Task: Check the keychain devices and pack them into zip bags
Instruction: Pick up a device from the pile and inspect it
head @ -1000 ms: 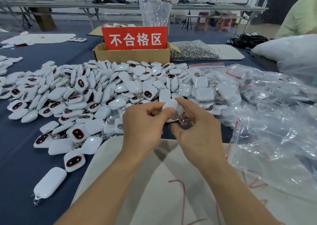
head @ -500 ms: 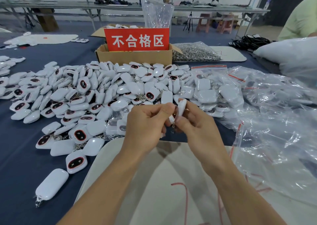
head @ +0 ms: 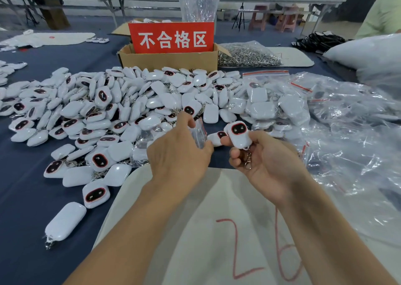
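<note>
head view: left grip (head: 178, 152) clamped on zip bag (head: 200, 135), right grip (head: 268, 162) palm-up around keychain device (head: 239, 135)

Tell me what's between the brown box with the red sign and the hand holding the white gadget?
Head view: a heap of white keychain devices lies between the box and the right hand.

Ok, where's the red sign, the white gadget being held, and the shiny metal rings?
red sign (head: 171, 38): head view, middle of its red face.
keychain device (head: 239, 138): head view, white shell just under its dark screen.
metal rings (head: 247, 56): head view, middle of the shiny heap.
</note>
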`<state>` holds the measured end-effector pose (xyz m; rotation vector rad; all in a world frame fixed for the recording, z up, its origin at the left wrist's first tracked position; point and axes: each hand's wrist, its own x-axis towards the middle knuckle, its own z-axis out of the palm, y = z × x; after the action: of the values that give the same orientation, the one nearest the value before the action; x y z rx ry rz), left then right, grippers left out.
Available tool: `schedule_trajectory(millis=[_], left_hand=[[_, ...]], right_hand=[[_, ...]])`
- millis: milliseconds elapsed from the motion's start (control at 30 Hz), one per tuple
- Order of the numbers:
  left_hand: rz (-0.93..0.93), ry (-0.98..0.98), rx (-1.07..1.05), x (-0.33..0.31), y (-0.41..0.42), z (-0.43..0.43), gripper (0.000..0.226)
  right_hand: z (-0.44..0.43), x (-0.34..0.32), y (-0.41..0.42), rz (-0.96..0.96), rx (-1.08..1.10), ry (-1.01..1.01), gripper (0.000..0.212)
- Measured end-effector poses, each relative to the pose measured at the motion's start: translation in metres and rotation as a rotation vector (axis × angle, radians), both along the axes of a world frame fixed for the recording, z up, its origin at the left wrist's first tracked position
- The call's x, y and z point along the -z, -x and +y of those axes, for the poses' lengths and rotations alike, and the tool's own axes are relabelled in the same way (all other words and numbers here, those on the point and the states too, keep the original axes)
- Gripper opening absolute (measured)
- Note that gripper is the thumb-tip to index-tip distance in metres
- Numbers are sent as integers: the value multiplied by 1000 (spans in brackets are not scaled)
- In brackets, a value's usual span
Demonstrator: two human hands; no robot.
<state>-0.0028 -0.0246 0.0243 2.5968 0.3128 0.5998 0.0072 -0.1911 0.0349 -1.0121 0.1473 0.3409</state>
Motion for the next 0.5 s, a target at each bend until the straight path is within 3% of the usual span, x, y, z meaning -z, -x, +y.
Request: schedule_trajectory(millis=[233,367,500], left_hand=[[19,-5,-17,3,-1,2,17],[-1,2,-1,2,2,-2,16],[-111,157,59,-1,4,-6,24]], right_hand=[[1,0,5,-88,-49,51,27],[7,-1,7,-120,-8,117,31],[8,0,5,-135,-14,150,33]])
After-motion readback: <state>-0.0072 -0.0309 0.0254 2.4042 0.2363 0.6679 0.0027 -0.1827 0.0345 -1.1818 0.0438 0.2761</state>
